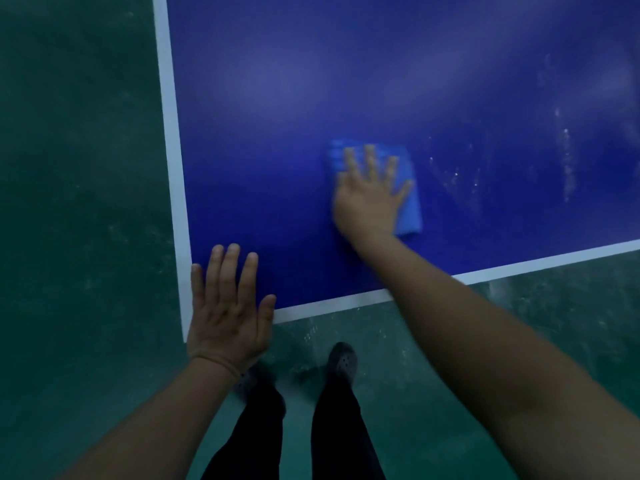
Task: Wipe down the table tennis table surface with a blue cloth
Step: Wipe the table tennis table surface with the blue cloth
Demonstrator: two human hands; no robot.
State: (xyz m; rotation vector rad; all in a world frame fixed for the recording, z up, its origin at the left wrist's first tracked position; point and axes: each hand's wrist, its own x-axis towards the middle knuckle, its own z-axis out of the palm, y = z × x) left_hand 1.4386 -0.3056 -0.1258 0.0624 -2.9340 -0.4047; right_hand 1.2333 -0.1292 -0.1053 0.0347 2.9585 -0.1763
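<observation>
Floor, left: green floor (79,202) runs beside the table; nothing lies on it there.
Table edge: the white line (172,140) marks the left border of the table (277,98) and meets the near border at the corner under my wrist.
Left hand: my left hand (227,306) rests flat on that near corner, fingers straight and slightly spread, holding nothing; I judge it serves as a brace.
Step in hand: wiping, in the near part of the table.
Right hand: my right hand (372,195) presses the cloth (407,202) flat to the table, fingers spread and straight; its outline is blurred.
Cloth: folded, light blue, lying on the blue top well in from the near white line.
Next move: I judge the stroke should carry rightward, with even downward pressure so the cloth does not bunch.
Dust, right: pale streaks and specks (566,161) show on the top near the cloth, not yet wiped.
Obstacles: none on the table; my shoes (343,362) stand on the floor just below the near edge.
</observation>
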